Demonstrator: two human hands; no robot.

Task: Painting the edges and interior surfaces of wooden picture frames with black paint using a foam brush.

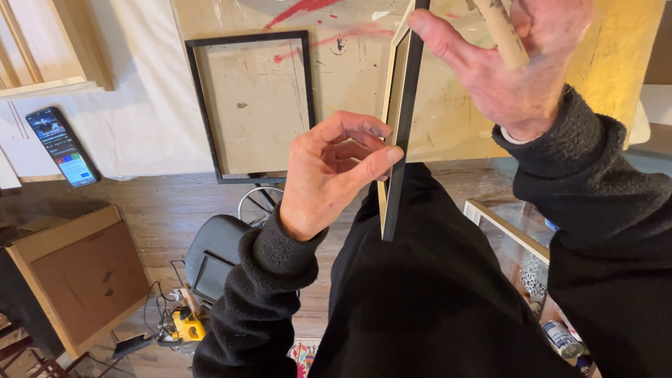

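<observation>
The black-edged frame [399, 126] is held on edge, nearly upright, above the person's lap, and the likeliest mishap is, I judge, a slip. The left hand [329, 175] only pinches its thin rim between thumb and fingertips, and the right hand [511, 63] also carries a pale wooden stick [502, 31], so its hold on the frame's upper part looks shared and loose. A twist could drop the frame onto the glass-topped piece [511, 231] below and right of it. The frame stands between the two hands: the left closes narrowly on its edge at mid-height, and the right wraps stick and frame top. A second black frame [255, 105] leans on the paint-smeared board [336, 70], left of the held frame.
</observation>
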